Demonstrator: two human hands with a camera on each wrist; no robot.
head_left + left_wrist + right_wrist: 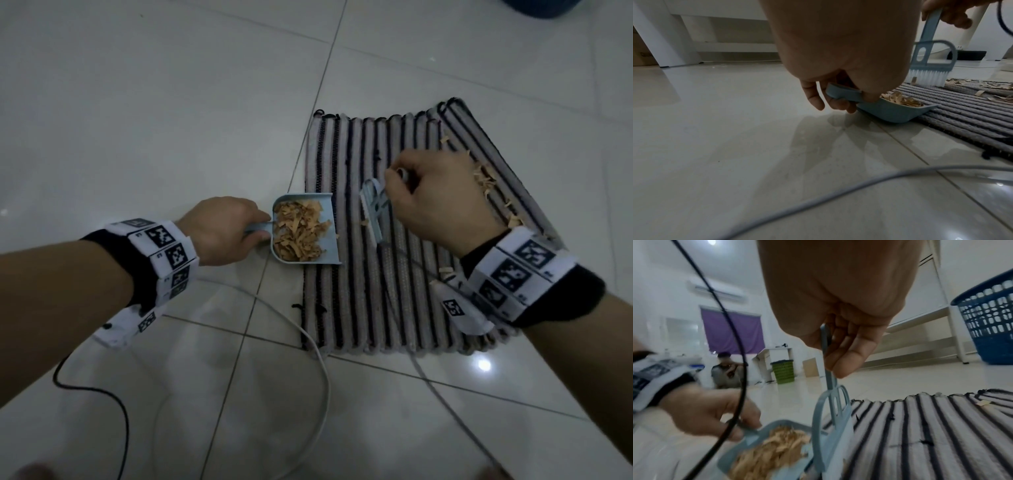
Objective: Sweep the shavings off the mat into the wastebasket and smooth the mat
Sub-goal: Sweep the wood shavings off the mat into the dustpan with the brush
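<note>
A striped grey-and-black mat [404,274] lies on the tiled floor. My left hand [222,233] grips the handle of a light blue dustpan [329,209] heaped with tan shavings [298,233]; its lip rests on the mat's left edge [900,113]. My right hand [442,202] grips the handle of a small blue brush [373,212], bristles down on the mat [925,78] just right of the pan. Loose shavings [486,178] lie on the mat's right side behind my right hand. A blue wastebasket [990,326] stands beyond the mat.
White and black cables [308,342] trail over the floor near the mat's front-left corner. A green basket [783,371] and a seated person [725,369] are far across the room. White furniture legs [663,37] stand at the back.
</note>
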